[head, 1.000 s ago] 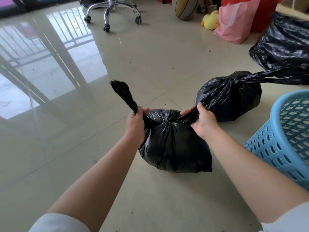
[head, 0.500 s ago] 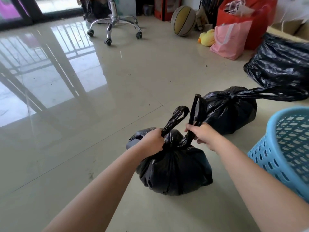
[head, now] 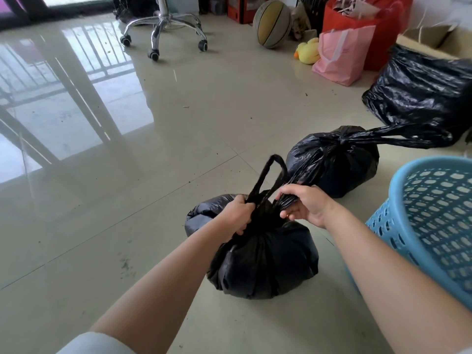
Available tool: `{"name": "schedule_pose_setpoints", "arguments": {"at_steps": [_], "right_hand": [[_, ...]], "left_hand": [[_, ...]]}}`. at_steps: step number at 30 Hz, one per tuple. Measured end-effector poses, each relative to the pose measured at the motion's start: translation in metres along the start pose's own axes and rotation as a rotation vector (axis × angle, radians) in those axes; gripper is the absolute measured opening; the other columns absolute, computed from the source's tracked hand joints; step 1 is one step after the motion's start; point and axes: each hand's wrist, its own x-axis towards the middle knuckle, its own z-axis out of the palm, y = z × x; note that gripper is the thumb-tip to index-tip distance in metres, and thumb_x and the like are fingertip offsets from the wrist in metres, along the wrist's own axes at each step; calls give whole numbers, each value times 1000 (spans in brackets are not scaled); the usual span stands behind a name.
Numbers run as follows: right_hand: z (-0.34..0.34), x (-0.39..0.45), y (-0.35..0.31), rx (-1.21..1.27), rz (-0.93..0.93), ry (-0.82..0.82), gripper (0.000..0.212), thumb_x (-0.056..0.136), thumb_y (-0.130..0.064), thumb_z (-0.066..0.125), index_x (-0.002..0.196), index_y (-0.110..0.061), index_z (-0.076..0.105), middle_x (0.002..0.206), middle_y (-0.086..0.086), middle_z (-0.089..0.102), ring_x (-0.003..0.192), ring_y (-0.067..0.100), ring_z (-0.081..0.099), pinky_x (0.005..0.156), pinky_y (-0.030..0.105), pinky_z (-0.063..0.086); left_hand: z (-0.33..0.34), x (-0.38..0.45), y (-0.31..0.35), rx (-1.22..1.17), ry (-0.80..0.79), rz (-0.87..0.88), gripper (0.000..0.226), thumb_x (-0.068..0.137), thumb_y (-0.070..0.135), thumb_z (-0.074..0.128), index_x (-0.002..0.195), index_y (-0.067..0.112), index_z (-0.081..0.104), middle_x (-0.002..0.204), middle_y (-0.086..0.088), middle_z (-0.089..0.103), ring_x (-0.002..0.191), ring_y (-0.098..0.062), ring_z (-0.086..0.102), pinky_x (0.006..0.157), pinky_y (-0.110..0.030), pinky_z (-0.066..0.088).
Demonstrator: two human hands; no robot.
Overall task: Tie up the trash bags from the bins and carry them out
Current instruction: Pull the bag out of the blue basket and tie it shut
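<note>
Crouched over a black trash bag [head: 263, 261] on the tiled floor [head: 158, 175], I grip its gathered neck with both hands. My left hand [head: 236, 214] is curled tight round one twisted tail [head: 265, 175] of plastic, which rises from my fist in a thin loop. My right hand [head: 305, 205] pinches the other tail between thumb and fingers; just how the two strands cross between my hands is hard to make out against the dark plastic. The bag sits directly beneath my grip, bulging and resting on the floor. Just beyond my right hand lies a second black bag [head: 334, 159], already knotted, its tails trailing away to the right. To the right of my right forearm stands a blue perforated bin [head: 429, 221]. Farther off past both lie a larger black sack [head: 421, 90], a pink shopping bag [head: 339, 57] and a basketball [head: 272, 24].
</note>
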Motion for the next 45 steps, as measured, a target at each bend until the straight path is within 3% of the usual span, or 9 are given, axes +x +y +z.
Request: {"name": "schedule_pose_setpoints", "arguments": {"at_steps": [5, 9, 14, 22, 26, 30, 34, 39, 45], "right_hand": [[-6, 1, 5, -50, -56, 88, 28, 84, -9, 53, 58, -12, 60, 35, -3, 56, 27, 8, 48, 29, 11, 29], [-7, 0, 5, 124, -52, 23, 21, 89, -8, 50, 68, -9, 55, 44, 0, 65, 37, 14, 62, 34, 16, 45], [-6, 1, 11, 298, -93, -34, 24, 88, 8, 34, 89, -4, 55, 69, 9, 70, 68, 19, 69, 67, 28, 57], [1, 11, 25, -1179, -419, 193, 77, 78, -10, 59, 143, -27, 22, 157, 0, 4, 144, 27, -3, 116, 43, 9], [12, 14, 21, -1476, -523, 252, 41, 82, -18, 56, 122, -20, 52, 158, 1, 0, 143, 30, -10, 115, 54, 2], [14, 6, 3, -1293, -390, 82, 15, 86, -14, 41, 72, -12, 47, 110, 22, 58, 102, 32, 51, 82, 39, 36], [9, 6, -8, -1075, -217, 36, 25, 85, -13, 43, 60, -14, 38, 75, 14, 53, 74, 25, 46, 63, 32, 33], [9, -8, -35, -767, -113, -80, 25, 77, -5, 53, 54, -12, 48, 36, -8, 27, 38, 12, 22, 40, 17, 18], [7, -27, -54, -775, -306, -130, 26, 86, -13, 57, 60, -13, 54, 48, -4, 42, 42, 9, 31, 41, 20, 26]], "left_hand": [[5, 5, -7, 789, 93, 56, 67, 76, 47, 59, 127, 8, 37, 120, -13, 56, 111, -30, 53, 81, -32, 42], [19, 7, -19, 1056, 344, 146, 72, 71, 71, 51, 110, 10, 51, 109, -8, 63, 103, -28, 61, 68, -31, 40], [13, 7, -17, 973, 487, 182, 53, 90, 53, 31, 99, 12, 65, 102, -10, 68, 97, -31, 62, 66, -29, 36], [-4, 7, -6, 260, 225, 197, 32, 87, 23, 49, 58, 9, 44, 55, -3, 46, 54, -21, 44, 58, -29, 36], [-7, -3, -11, 155, 89, 212, 26, 91, 16, 48, 65, 13, 55, 49, 0, 50, 33, -5, 42, 40, -14, 37], [-21, -9, -10, -236, -171, 253, 32, 96, 8, 35, 83, 25, 58, 45, 9, 55, 34, -4, 43, 41, -12, 36], [-36, -17, -5, -498, -453, 109, 16, 86, 12, 36, 72, 12, 44, 52, 2, 55, 43, -13, 53, 46, -18, 45], [-28, -14, -7, -397, -335, 56, 18, 97, 15, 38, 89, 3, 49, 44, 1, 55, 38, -13, 56, 43, -19, 50], [-37, -15, -2, -397, -596, -24, 30, 98, 23, 30, 99, 8, 55, 72, -6, 75, 71, -17, 73, 68, -25, 59]]}}
